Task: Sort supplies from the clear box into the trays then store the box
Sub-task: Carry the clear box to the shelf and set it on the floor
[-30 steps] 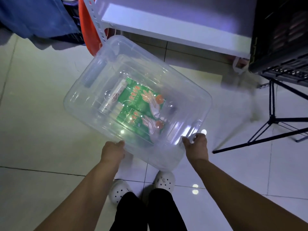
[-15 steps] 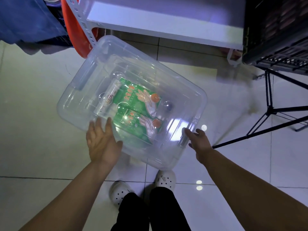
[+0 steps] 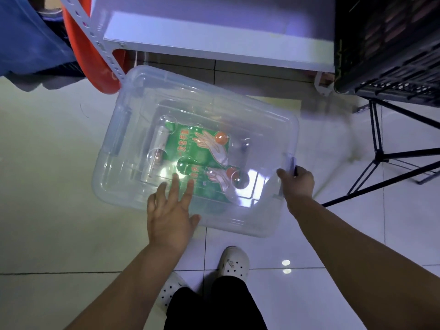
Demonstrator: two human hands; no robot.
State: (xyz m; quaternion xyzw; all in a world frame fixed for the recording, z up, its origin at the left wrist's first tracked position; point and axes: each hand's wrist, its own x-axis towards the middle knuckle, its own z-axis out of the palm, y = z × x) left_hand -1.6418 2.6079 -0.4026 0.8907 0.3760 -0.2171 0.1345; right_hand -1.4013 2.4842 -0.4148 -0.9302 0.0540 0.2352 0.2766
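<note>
One wide-angle camera sits on the person's head. It looks steeply down and a little forward, so the tiled floor [image 3: 47, 186] fills most of the frame. Both forearms enter from the bottom edge, and the white shoes [image 3: 234, 262] stand at bottom centre, almost straight beneath the lens. The clear box [image 3: 238, 115] sits mid-frame, close to the camera, with the left hand [image 3: 170, 217] and right hand [image 3: 297, 184] on it. Farther ahead, a white shelf [image 3: 214, 44] runs along the top edge and a black crate [image 3: 385, 44] fills the top right corner.

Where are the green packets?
The green packets lie inside the clear box, mid-frame in the head view, just beyond the left hand resting on its top; the right hand grips the box's right end.
</note>
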